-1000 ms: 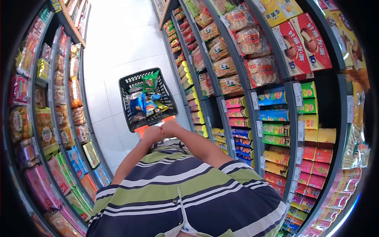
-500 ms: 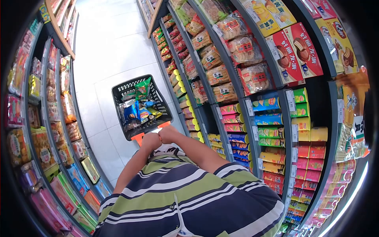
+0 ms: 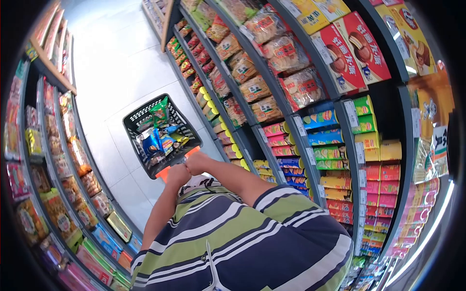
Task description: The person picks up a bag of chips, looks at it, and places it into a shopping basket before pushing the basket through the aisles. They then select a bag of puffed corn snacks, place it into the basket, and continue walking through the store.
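Observation:
A black perforated shopping basket (image 3: 181, 116) is in front of me at centre left, near the tiled floor. Its orange handle (image 3: 163, 173) faces my body. My left hand (image 3: 177, 176) is closed round the handle, and close beside it my right hand (image 3: 197, 162) grips the same bar. Both arms reach forward, the hands almost touching. Inside the basket lie several snack packets: a green bag (image 3: 159, 111) at the far end, a blue packet (image 3: 153, 139) and a yellow one (image 3: 180, 140) nearer. Smaller packs among them overlap and are hard to make out.
Shelving lines both sides of the aisle. On the right are bagged crackers (image 3: 286, 53), red pie boxes (image 3: 361, 51) and colourful tube packs (image 3: 323, 138). Packaged snacks fill the left shelf (image 3: 70, 191). Pale floor tiles (image 3: 116, 58) run ahead between wooden-edged shelf ends.
The basket and both hands sit further left in view, and the aisle has swung left and tilted slightly. The grip on the handle is the same.

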{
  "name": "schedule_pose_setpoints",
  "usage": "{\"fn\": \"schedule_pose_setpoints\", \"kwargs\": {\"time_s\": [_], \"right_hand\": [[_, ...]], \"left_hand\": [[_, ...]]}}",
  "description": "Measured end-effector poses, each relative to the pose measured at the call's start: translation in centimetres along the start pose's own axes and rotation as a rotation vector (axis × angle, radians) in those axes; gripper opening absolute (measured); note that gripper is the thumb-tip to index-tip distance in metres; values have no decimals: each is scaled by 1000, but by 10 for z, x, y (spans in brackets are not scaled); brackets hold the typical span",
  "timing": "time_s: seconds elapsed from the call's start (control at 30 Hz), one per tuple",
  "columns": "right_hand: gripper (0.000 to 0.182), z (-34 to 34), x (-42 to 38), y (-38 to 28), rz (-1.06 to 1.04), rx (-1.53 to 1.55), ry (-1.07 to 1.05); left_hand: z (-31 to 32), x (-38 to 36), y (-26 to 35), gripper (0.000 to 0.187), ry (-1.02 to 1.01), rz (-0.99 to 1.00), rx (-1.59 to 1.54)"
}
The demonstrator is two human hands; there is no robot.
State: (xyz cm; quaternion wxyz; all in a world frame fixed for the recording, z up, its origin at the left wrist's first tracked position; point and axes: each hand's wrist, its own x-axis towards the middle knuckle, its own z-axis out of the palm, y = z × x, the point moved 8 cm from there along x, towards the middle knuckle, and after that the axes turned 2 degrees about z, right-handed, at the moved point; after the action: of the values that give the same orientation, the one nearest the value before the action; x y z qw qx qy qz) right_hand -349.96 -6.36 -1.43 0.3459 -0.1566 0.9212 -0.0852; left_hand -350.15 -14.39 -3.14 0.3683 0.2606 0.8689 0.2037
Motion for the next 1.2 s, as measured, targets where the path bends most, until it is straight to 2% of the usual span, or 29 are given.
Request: {"fn": "schedule_pose_setpoints", "kwargs": {"time_s": [0.07,0.1,0.5,0.83,0.93,1.03,1.2], "right_hand": [[21,-3,10,3,14,-25,-27],[22,-7,14,3,8,-8,-20],[25,-52,67,14,54,82,33],[21,-72,87,28,18,118,46],[21,-78,84,31,8,123,46],[20,-80,82,31,-9,157,71],[21,-87,77,32,-28,146,79]], "left_hand": [[-11,5,-2,35,-23,-7,27],[-15,9,-9,41,17,-17,-68],[-83,44,-24,35,-3,29,82],[-102,71,-36,35,73,6,100],[-104,72,-32,36,73,-9,120],[-99,74,-35,35,-9,-52,167],[-100,76,-33,39,31,-47,142]]}}
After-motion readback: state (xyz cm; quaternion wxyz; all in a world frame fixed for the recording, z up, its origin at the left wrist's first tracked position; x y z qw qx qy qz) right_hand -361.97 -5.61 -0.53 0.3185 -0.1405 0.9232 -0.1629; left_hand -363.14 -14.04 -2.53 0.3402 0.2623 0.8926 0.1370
